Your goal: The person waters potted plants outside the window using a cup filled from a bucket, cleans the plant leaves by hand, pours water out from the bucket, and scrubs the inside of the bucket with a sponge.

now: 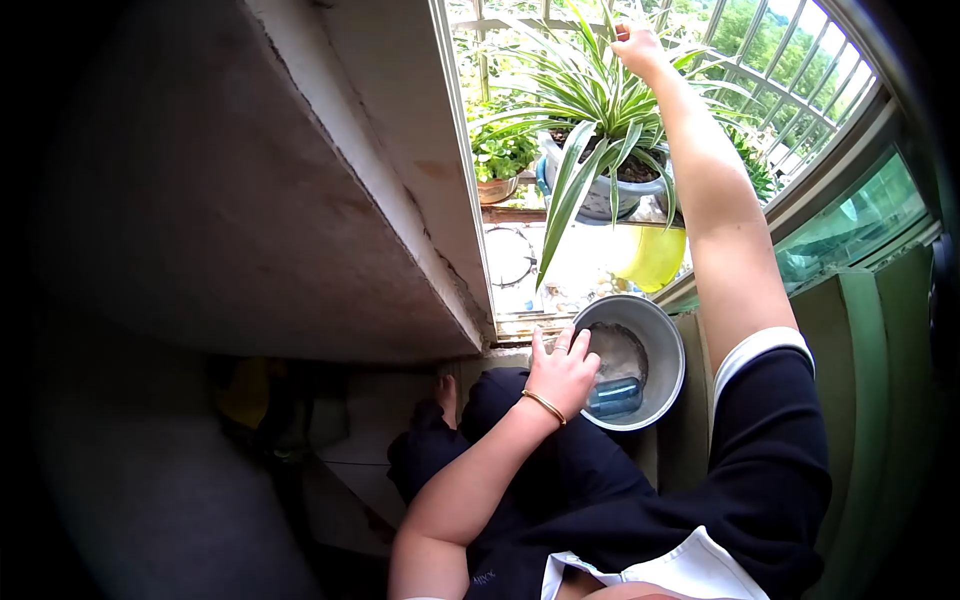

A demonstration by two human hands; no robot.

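Note:
My right hand [638, 48] is stretched out through the window opening, its fingers curled together among the upper leaves of a spider plant [585, 95]. What lies between those fingers is too small to tell. The plant grows in a pale planter [608, 197], and long striped leaves hang over its front. Close to my body, my left hand [563, 378] rests by the left rim of a round metal pot [668, 360], fingers spread. Inside the pot lies a see-through blue cylinder [615, 398], perhaps a bottle or jar; the pot's floor looks greyish.
Metal bars [770, 75] close off the outer side of the ledge. A smaller potted plant [502, 155] stands left of the planter, and a bright yellow container [655, 257] sits below it. The wall edge [370, 190] is on my left, the glass pane [855, 225] on my right.

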